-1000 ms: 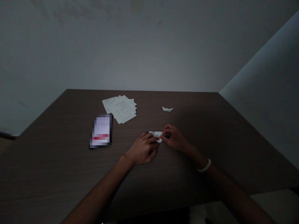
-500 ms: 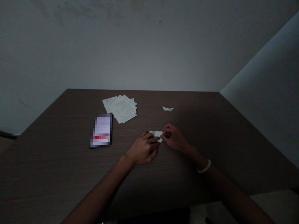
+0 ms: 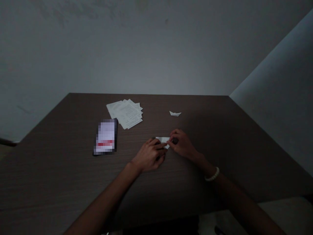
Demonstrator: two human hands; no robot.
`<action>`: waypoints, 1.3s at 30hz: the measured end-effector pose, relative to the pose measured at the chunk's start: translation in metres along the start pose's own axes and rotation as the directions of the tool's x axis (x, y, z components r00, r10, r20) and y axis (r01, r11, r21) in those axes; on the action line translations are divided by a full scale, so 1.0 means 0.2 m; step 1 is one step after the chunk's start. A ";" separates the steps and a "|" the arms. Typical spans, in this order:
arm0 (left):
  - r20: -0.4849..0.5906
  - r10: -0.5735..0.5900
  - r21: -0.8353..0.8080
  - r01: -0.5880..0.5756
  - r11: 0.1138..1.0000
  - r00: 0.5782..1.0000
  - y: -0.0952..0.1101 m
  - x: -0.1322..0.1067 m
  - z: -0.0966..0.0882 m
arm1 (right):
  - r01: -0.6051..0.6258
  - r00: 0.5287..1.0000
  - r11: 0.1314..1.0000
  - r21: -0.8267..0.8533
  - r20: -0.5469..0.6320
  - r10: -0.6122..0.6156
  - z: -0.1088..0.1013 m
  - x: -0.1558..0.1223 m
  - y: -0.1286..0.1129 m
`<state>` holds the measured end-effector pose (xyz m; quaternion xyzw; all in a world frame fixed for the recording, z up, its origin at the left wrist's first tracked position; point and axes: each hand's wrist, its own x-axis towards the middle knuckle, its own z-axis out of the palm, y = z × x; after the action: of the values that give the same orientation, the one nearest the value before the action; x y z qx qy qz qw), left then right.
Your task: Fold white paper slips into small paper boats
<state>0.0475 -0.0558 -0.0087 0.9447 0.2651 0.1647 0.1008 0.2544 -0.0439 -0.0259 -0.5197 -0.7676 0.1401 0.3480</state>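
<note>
A small folded piece of white paper lies on the brown table between my two hands. My left hand rests over its left part, with fingers lying on the paper and pressing it against the tabletop. At the paper's right end, my right hand pinches the edge between thumb and fingertips. My fingers cover part of the paper, so its full shape is hidden. Beyond the hands stands a small white paper boat, touched by neither hand.
A fanned stack of printed paper sheets lies at the back left of the table. Nearer to me is a phone or tablet with its lit screen blurred out. A wall rises behind the table's far edge, another at the right.
Both hands stay in almost the same place on the folded paper. The whole view has shifted very slightly; nothing else has visibly moved.
</note>
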 end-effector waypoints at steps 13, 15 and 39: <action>-0.010 0.001 0.019 -0.001 1.000 1.000 0.01 0.01 -0.01 | -0.042 0.997 0.999 0.019 -0.068 0.043 -0.01 -0.03 0.00; -0.010 -0.009 0.030 0.009 1.000 1.000 0.01 0.01 0.00 | -0.049 0.993 0.999 -0.003 -0.107 0.049 -0.03 -0.05 0.00; 0.001 -0.043 0.028 0.043 0.999 0.999 0.02 0.01 0.00 | 0.037 0.999 0.999 -0.009 0.022 -0.037 -0.03 -0.08 0.00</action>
<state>0.0522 -0.0581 -0.0072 0.9403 0.2873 0.1578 0.0915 0.2622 -0.0592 -0.0276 -0.5055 -0.7814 0.1357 0.3398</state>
